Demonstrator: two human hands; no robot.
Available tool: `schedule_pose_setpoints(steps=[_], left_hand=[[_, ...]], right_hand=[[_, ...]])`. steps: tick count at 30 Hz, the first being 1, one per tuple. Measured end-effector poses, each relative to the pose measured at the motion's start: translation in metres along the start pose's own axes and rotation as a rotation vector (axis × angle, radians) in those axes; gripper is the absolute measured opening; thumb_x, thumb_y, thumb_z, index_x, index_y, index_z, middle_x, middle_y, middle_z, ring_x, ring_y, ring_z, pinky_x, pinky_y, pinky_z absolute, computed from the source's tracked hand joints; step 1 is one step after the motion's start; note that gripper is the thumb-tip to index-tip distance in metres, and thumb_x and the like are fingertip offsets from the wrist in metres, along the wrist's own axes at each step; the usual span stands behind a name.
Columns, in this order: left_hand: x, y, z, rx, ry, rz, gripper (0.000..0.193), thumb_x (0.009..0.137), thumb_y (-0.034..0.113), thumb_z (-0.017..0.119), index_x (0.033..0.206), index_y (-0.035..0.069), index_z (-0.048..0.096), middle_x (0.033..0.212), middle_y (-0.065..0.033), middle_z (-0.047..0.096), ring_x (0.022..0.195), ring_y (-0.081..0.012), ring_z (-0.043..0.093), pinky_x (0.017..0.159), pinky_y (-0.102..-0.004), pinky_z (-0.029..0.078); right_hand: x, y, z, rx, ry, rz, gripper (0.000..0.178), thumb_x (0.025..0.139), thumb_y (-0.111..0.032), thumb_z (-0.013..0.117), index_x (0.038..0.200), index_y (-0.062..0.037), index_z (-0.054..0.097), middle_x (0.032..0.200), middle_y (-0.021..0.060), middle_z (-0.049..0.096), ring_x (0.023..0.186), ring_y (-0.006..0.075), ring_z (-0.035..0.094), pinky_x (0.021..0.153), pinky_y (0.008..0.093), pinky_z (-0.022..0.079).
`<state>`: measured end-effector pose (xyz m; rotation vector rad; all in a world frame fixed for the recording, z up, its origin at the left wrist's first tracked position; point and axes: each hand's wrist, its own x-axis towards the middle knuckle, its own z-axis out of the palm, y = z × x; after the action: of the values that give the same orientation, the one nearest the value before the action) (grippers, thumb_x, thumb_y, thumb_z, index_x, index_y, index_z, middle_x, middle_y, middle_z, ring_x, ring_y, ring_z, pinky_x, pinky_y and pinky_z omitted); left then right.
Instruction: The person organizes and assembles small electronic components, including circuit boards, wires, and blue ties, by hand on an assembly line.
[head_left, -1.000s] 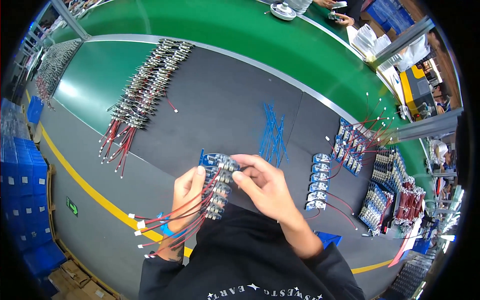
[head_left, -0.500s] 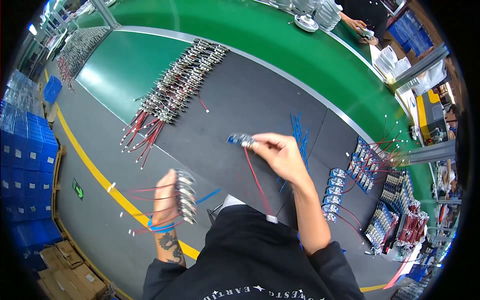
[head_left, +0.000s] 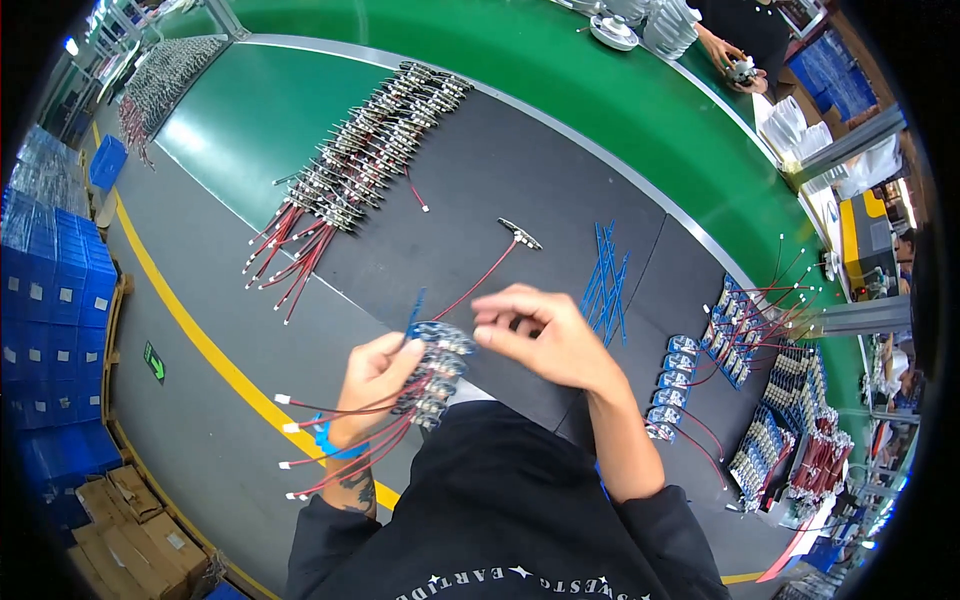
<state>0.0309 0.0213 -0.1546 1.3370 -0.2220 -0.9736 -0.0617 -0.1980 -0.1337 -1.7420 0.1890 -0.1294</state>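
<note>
We note a worktop (head_left: pixel 560 170) with a dark surface, its far left part green, carrying several groups of parts. A dense bank of wired boards (head_left: pixel 385 140) occupies the left, red leads trailing over the near edge. Thin blue strips (head_left: pixel 607 285) lie crosswise in a loose pile beyond the right forearm. Right of these we record a row of boards (head_left: pixel 673 385), a wired panel (head_left: pixel 735 330) with leads sticking up, and a bundle of red leads (head_left: pixel 817 455). One single board (head_left: pixel 520 234) lies just beyond the right hand, its red lead running back toward the person; we cannot make out where that lead ends. Blue boxes (head_left: pixel 55 330) are stacked on the left, off the worktop. A co-worker's hands (head_left: pixel 738 68) are busy at the upper right.

The left hand (head_left: pixel 380 380) grips the board cluster (head_left: pixel 440 375) at its left side, thumb on top. The right hand (head_left: pixel 535 330) is bent inward just beside it, thumb and forefinger narrowly parted; we see nothing held between them.

The board cluster sits above the worktop's near edge, blue with pale components, a blue strip projecting upward and red leads with white connectors hanging left.
</note>
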Motion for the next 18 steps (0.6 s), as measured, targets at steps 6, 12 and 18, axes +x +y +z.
schedule_pose_setpoints(steps=[6,12,18], left_hand=[[0.004,0.015,0.023,-0.151,-0.099,-0.193,0.037,0.101,0.027,0.046,0.1,-0.006,0.063,0.082,-0.0135,0.069,0.064,-0.0156,0.066,0.057,-0.0249,0.054],[0.002,0.006,-0.005,-0.085,0.07,-0.112,0.04,0.097,0.032,0.052,0.088,-0.005,0.064,0.069,-0.0123,0.065,0.055,-0.0172,0.064,0.05,-0.0266,0.052],[-0.018,0.003,-0.054,-0.1,0.463,0.118,0.038,0.098,0.033,0.05,0.087,-0.001,0.06,0.063,-0.0098,0.061,0.044,-0.0148,0.059,0.039,-0.0255,0.049]], right_hand=[[-0.012,0.01,0.004,0.292,-0.044,0.229,0.014,0.087,-0.001,0.067,0.1,0.0023,0.067,0.085,0.0026,0.066,0.078,0.0052,0.06,0.066,0.0192,0.049],[-0.001,0.026,0.0,0.147,0.048,0.127,0.011,0.086,0.0,0.066,0.096,0.0032,0.067,0.085,0.0048,0.065,0.075,0.0074,0.061,0.065,0.0217,0.049],[0.029,0.035,-0.016,-0.319,0.455,-0.046,0.011,0.083,-0.001,0.065,0.093,0.0027,0.066,0.081,0.011,0.062,0.071,0.0179,0.062,0.063,0.0294,0.048]])
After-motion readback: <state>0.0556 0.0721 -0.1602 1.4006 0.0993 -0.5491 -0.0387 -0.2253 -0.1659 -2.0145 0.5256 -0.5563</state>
